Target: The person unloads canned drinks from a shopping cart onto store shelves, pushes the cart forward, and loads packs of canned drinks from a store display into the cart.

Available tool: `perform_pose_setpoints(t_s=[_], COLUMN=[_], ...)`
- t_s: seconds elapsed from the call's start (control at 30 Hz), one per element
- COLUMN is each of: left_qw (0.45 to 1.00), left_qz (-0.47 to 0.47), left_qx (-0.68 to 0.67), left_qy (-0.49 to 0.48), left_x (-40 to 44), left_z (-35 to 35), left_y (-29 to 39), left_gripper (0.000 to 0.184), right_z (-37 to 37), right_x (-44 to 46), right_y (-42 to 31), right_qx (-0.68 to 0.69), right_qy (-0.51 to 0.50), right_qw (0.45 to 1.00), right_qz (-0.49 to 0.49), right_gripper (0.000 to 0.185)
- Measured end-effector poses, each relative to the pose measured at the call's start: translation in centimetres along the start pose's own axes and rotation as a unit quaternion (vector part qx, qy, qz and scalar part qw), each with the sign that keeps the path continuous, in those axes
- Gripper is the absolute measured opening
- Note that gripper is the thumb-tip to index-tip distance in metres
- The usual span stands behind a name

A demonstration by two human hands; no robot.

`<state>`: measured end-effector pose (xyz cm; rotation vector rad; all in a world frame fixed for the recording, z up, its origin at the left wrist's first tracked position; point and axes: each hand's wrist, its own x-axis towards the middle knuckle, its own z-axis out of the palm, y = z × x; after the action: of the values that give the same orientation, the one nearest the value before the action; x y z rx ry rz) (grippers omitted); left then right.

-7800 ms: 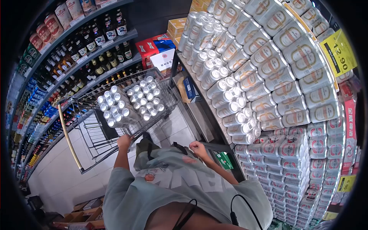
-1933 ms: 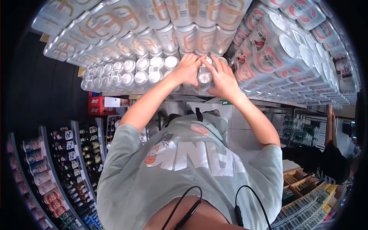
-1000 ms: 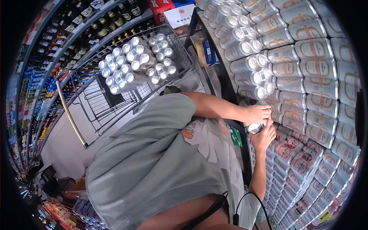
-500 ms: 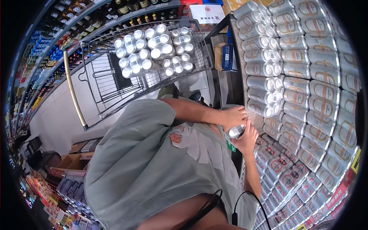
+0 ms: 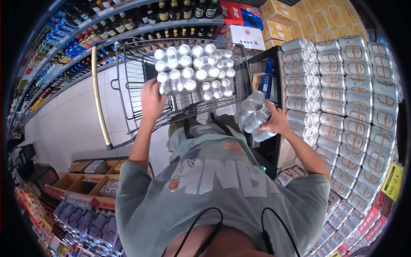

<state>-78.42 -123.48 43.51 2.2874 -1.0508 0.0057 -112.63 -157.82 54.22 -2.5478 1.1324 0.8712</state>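
My left hand [image 5: 152, 99] is at the near left corner of a silver can pack [image 5: 176, 82] in the shopping cart [image 5: 128, 94]. Its fingers look slightly blurred and apart, close to or touching the end can. More can packs [image 5: 216, 90] stand beside that one in the cart, can ends up. In my right hand [image 5: 276, 120] is a shrink-wrapped pack of silver cans [image 5: 253, 115], tilted in front of me between the cart and the shelf. The fingers grip its right side.
On the right, stacked silver cans [image 5: 327, 92] line a shelf, with a yellow price tag [image 5: 392, 181] beside them. An open blue box [image 5: 266, 85] sits in the dark rack. Bottle shelves [image 5: 171, 19] run behind the cart. Cardboard boxes [image 5: 81, 183] stand at left.
Both hands were together on a can at the right-hand shelf. My left hand has swung left to the cart; my right hand has brought a can pack away from the shelf toward the cart.
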Motion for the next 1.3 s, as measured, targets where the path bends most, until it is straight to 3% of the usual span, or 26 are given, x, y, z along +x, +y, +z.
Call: perform_pose_setpoints(t_s=[0.1,0.2,0.27,0.3,0.37,0.4,0.5,0.53,0.67,0.7,0.8,1.03,1.17,1.23,1.3], left_qw=[0.973,0.944,0.908,0.908,0.87,0.875,0.857,0.864,0.854,0.852,0.867,0.885,0.888,0.892,0.864], left_qz=[-0.171,-0.242,-0.41,-0.41,-0.468,-0.469,-0.493,-0.493,-0.505,-0.51,-0.485,-0.452,-0.44,-0.431,-0.49], left_qx=[0.134,0.198,-0.014,-0.016,-0.153,-0.117,-0.134,-0.082,-0.1,-0.092,-0.087,-0.072,-0.092,-0.1,-0.099], left_qy=[0.083,0.105,0.082,0.083,0.002,0.021,0.062,0.068,0.076,0.075,0.08,0.084,0.092,0.093,0.065], left_x=[-5.4,-9.1,-10.8,-10.4,-9.5,-9.7,-9.9,-9.5,-8.4,-8.8,-10.7,-9.7,-9.7,-9.7,-9.2], left_z=[-5.2,-6.8,-4.6,-3.8,-2.4,-1.4,-1.0,-1.3,-2.0,-1.6,-0.7,-0.4,-0.5,-0.6,-0.8], left_y=[-7.6,-11.0,-13.6,-13.3,-11.8,-12.8,-12.6,-11.6,-10.2,-10.7,-12.3,-12.6,-13.0,-13.0,-12.7], left_gripper=[0.056,0.064,0.07,0.07,0.068,0.055,0.041,0.034,0.024,0.024,0.022,0.02,0.019,0.019,0.018], right_z=[-3.0,-5.5,-6.4,-6.7,-7.0,-6.9,-4.2,-3.4,2.1,3.0,5.4,5.9,5.9,6.0,7.9], right_x=[3.8,8.9,13.0,14.8,18.2,19.6,23.6,24.8,29.2,29.4,28.6,29.0,28.8,28.3,27.5], right_y=[-2.0,-3.7,-4.8,-5.3,-7.6,-8.7,-11.4,-12.0,-14.7,-15.3,-16.6,-18.1,-17.2,-15.8,-14.6], right_qx=[-0.025,-0.028,-0.018,-0.01,-0.007,-0.001,0.016,0.04,0.103,0.105,0.147,0.163,0.145,0.208,0.222], right_qy=[0.005,0.0,0.011,0.018,0.036,0.055,0.114,0.117,0.155,0.147,0.271,0.232,0.201,0.194,0.324], right_qw=[0.999,1.0,0.999,0.999,0.998,0.995,0.99,0.989,0.976,0.977,0.94,0.931,0.946,0.949,0.916], right_qz=[-0.021,0.011,0.025,0.038,0.059,0.079,0.087,0.082,0.115,0.111,0.147,0.23,0.211,0.135,0.085], right_gripper=[0.126,0.127,0.128,0.128,0.128,0.127,0.127,0.126,0.123,0.123,0.119,0.122,0.117,0.114,0.093])
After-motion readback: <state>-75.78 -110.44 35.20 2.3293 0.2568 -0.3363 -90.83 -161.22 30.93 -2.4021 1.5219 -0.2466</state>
